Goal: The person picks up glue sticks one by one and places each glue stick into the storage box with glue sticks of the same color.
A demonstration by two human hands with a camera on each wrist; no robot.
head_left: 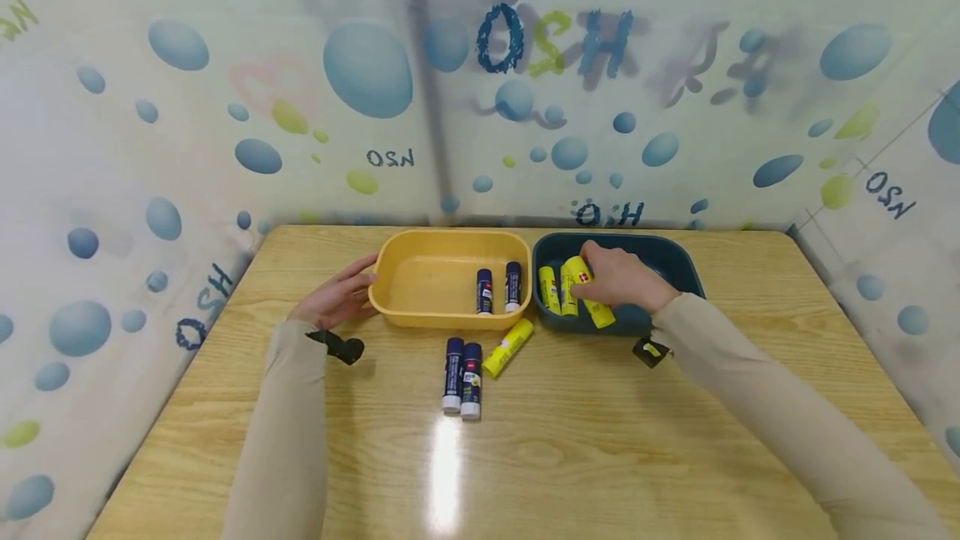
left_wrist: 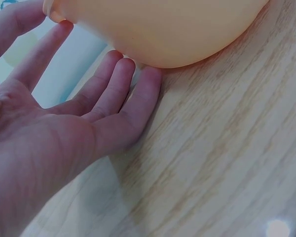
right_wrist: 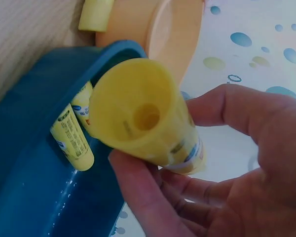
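My right hand (head_left: 626, 277) pinches a yellow glue stick (head_left: 600, 312) over the dark blue bin (head_left: 675, 261); in the right wrist view the round end of that stick (right_wrist: 133, 111) faces the camera. Two more yellow sticks (head_left: 549, 290) lie in the blue bin, at its left end. My left hand (head_left: 335, 298) touches the left end of the yellow-orange bin (head_left: 420, 319) with its fingertips, fingers spread, as the left wrist view also shows at the bin's wall (left_wrist: 177, 39). Two dark blue glue sticks (head_left: 484, 290) with white ends are inside the yellow-orange bin, towards its right side.
On the wooden table (head_left: 570, 440), in front of the bins, two dark blue glue sticks (head_left: 453, 373) lie side by side. A yellow stick (head_left: 508, 348) lies slanted to their right, close to the yellow-orange bin. Behind the table stands a patterned wall (head_left: 300, 65).
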